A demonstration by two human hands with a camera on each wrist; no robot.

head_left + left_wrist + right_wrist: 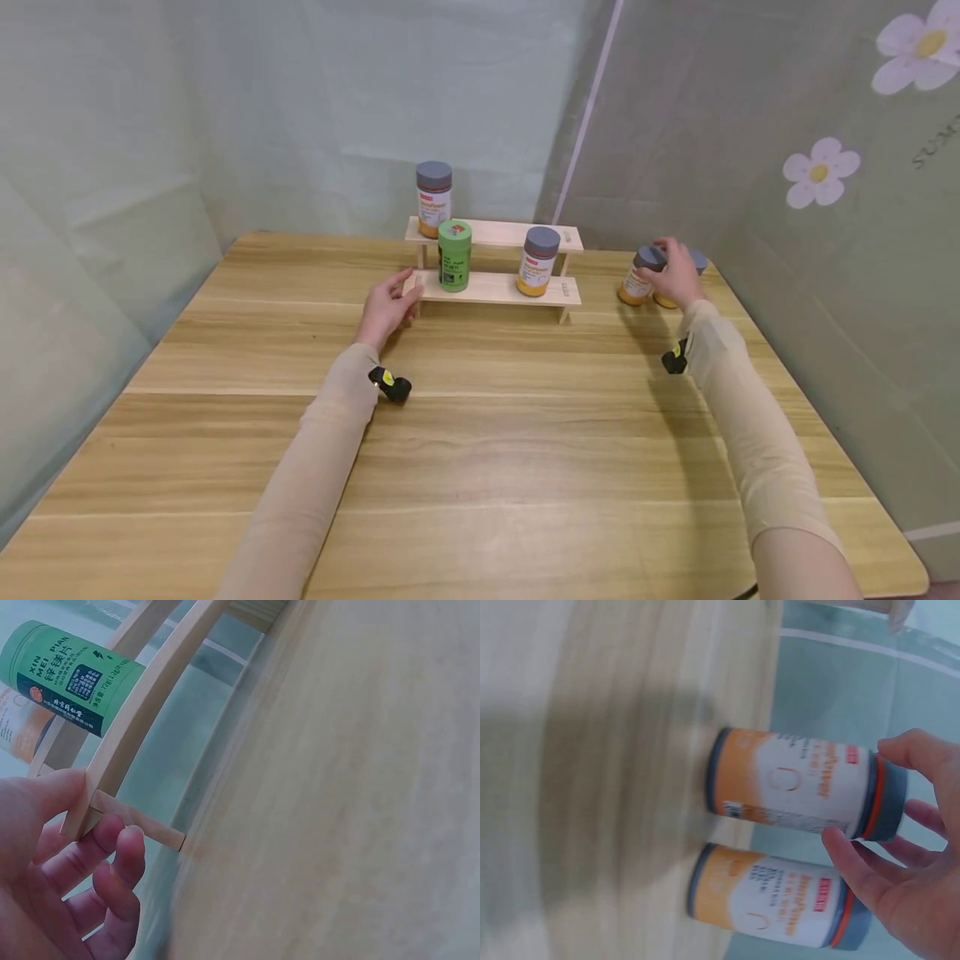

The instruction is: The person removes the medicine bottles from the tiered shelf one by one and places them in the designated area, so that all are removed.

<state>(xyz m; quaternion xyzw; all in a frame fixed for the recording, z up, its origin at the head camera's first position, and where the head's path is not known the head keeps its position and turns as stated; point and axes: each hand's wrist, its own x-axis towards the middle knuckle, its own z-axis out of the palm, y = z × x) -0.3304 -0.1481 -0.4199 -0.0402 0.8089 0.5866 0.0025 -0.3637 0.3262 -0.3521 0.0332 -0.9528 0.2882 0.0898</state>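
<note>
At the left end of a two-tier wooden rack (487, 289), my left hand (386, 307) pinches the lower shelf between thumb and fingers; the left wrist view shows the thumb on its edge. My right hand (678, 275) holds a supplement bottle (795, 780) by its dark blue-grey cap, thumb and fingers on either side. This bottle has a white and orange label and stands upright at the table's back right. Right beside it is a similar bottle (772, 896), partly covered by the hand in the head view.
A green bottle (454, 258) and a grey-capped bottle (536, 267) stand on the lower shelf. Another grey-capped bottle (433, 200) is at the left of the upper shelf. Curtain-like sheets (360, 100) hang behind the wooden table (480, 450).
</note>
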